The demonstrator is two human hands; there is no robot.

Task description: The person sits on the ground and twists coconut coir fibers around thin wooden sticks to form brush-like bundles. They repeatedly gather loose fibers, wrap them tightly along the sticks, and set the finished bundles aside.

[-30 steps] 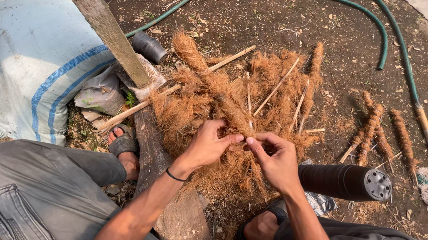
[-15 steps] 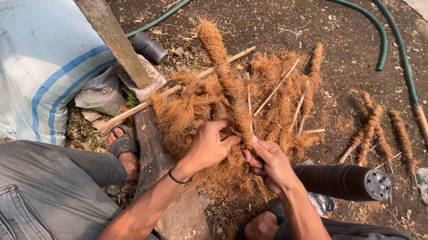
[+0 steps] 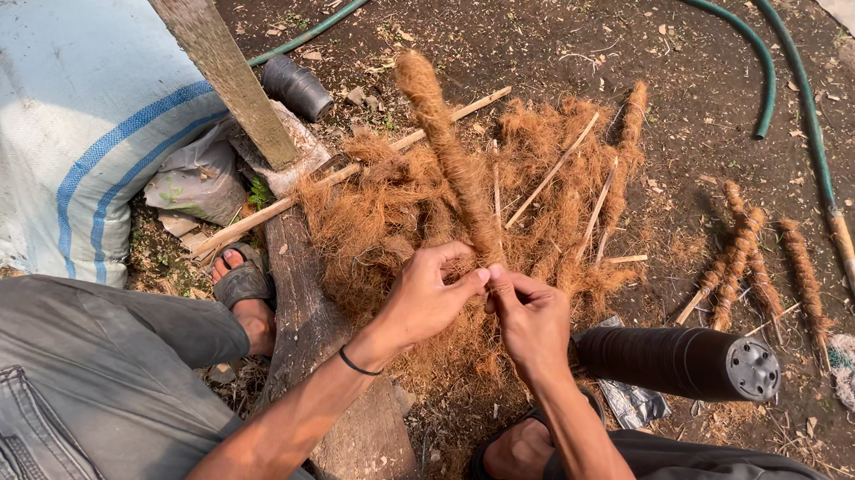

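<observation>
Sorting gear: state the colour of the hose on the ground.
Green hose, clearest in the head view.

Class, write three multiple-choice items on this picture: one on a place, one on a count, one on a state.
1. Where does the black pot lie?
A. on the white sack
B. on the ground beside the right hand
C. on the wooden post

2. How many finished fibre sticks lie apart on the right?
A. one
B. three
C. six

3. How is the fibre-wrapped stick held?
A. by both hands at its near end
B. by one hand
C. by no hand

Key: 1 B, it lies on its side by the right hand. 2 B, three lie together. 3 A, left hand and right hand grip it.
</observation>
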